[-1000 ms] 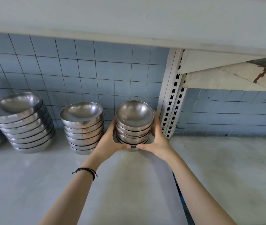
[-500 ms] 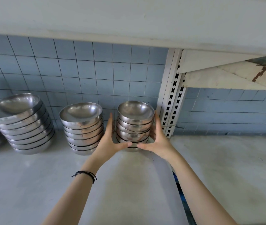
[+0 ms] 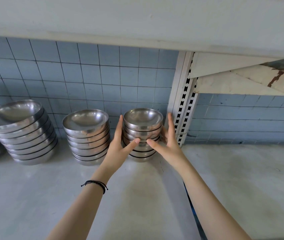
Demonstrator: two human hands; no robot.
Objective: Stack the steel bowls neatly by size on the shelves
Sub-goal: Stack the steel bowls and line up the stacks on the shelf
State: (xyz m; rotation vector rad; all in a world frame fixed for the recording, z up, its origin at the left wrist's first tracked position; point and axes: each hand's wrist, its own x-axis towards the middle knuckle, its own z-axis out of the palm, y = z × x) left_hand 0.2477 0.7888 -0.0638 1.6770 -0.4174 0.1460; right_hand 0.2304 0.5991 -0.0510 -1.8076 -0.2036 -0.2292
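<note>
On a grey shelf (image 3: 51,196) against a blue tiled wall (image 3: 103,75), three stacks of steel bowls stand in a row. The large stack (image 3: 23,135) is at the left, the middle stack (image 3: 87,135) is beside it, and the small stack (image 3: 143,129) is at the right, near a white slotted post (image 3: 182,101). Both hands frame the small stack. The left hand (image 3: 118,148) lies along its left side and the right hand (image 3: 169,146) along its right, fingers straight and pointing up. Both thumbs touch the front of the stack, their tips close together. A black cord bracelet (image 3: 96,185) circles the left wrist.
</note>
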